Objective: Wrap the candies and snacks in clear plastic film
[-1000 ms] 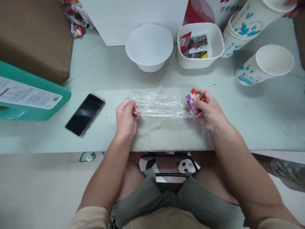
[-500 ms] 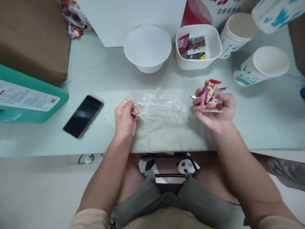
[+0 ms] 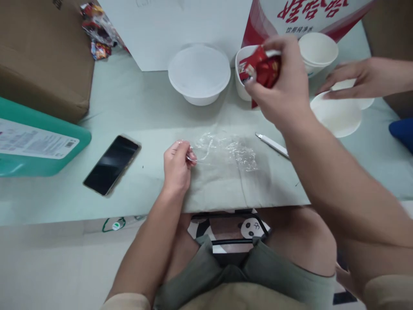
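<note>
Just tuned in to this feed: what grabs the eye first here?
The right hand, raised over the square white tub at the back, grips a bunch of red snack packets. Nearer, the left hand pinches a crumpled clear plastic bag lying flat mid-table. Another person's hand reaches in from the right over the paper cups.

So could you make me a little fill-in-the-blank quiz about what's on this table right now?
1. The left hand pinches one end of a clear plastic ____ lying on the table.
2. The right hand holds red snack packets above the square white ____.
3. The black phone lies to the ____ of the left hand.
4. The round white bowl is covered by a ____.

Missing words: bag; container; left; lid
</note>
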A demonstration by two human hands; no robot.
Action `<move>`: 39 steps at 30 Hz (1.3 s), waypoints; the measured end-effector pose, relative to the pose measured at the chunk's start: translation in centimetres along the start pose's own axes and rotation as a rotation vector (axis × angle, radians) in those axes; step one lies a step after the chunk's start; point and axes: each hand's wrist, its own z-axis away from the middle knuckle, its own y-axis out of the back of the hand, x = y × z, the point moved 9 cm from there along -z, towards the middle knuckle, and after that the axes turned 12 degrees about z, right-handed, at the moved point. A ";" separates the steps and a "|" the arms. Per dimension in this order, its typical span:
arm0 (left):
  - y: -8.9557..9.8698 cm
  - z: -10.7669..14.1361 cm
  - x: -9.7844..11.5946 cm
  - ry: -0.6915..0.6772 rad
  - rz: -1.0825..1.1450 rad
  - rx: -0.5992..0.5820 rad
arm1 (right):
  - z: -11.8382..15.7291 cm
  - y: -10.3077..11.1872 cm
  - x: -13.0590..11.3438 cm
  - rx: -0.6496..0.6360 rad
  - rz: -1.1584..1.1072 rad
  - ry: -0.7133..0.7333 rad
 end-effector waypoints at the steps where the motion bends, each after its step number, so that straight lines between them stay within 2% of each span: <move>1: 0.0 0.0 0.0 0.001 0.003 -0.003 | -1.6 0.8 -1.6 0.049 0.113 0.055; 3: 0.0 -0.1 0.0 0.004 0.017 -0.010 | -5.1 1.0 -2.4 0.046 0.327 0.039; 7: 0.1 -0.3 0.0 0.020 0.041 -0.029 | -11.1 -0.3 2.4 -0.093 0.562 -0.170; 9: 0.2 -0.4 0.1 0.022 0.045 -0.033 | -12.4 -0.8 4.9 -0.168 0.545 -0.248; 11: 0.2 -0.5 0.3 0.002 0.045 -0.045 | -12.0 -0.4 6.2 -0.158 0.505 -0.317; 13: 0.2 -0.6 0.5 -0.011 0.060 -0.055 | -9.9 0.4 5.6 -0.083 0.450 -0.294; 16: -0.1 -0.6 0.2 0.080 0.155 -0.089 | -3.4 -0.2 2.9 -0.029 0.250 -0.101; 18: -1.1 -0.1 -0.2 0.212 0.260 -0.176 | 2.4 -1.8 2.2 -0.063 0.095 -0.031; 19: -1.8 0.3 -0.4 0.278 0.311 -0.240 | 5.1 -2.8 2.4 -0.081 -0.078 -0.030; 21: -3.3 1.4 -0.5 0.384 0.381 -0.371 | 9.8 -5.3 3.3 -0.158 -0.301 -0.083; 23: -4.2 2.5 -0.9 0.437 0.385 -0.456 | 12.7 -7.4 4.5 -0.212 -0.486 -0.161; 25: -4.4 3.2 -1.6 0.451 0.331 -0.472 | 14.0 -8.6 5.4 -0.244 -0.628 -0.225; 27: -4.2 3.4 -2.4 0.437 0.255 -0.433 | 14.4 -9.1 5.8 -0.299 -0.719 -0.266; 31: -4.5 3.0 -3.7 0.454 0.176 -0.375 | 15.4 -10.4 5.3 -0.611 -0.834 -0.302; 32: -4.8 2.8 -3.9 0.471 0.186 -0.372 | 15.6 -10.5 5.6 -0.646 -0.838 -0.322; 33: -5.1 2.5 -4.0 0.477 0.203 -0.358 | 15.6 -10.4 6.2 -0.620 -0.827 -0.358; 34: -5.1 2.0 -4.1 0.472 0.217 -0.326 | 15.3 -10.0 7.2 -0.541 -0.805 -0.407; 37: -4.3 0.4 -4.1 0.413 0.217 -0.185 | 14.6 -8.1 10.1 -0.207 -0.739 -0.534; 39: -4.0 0.0 -4.2 0.396 0.192 -0.165 | 14.4 -7.2 10.5 -0.089 -0.714 -0.533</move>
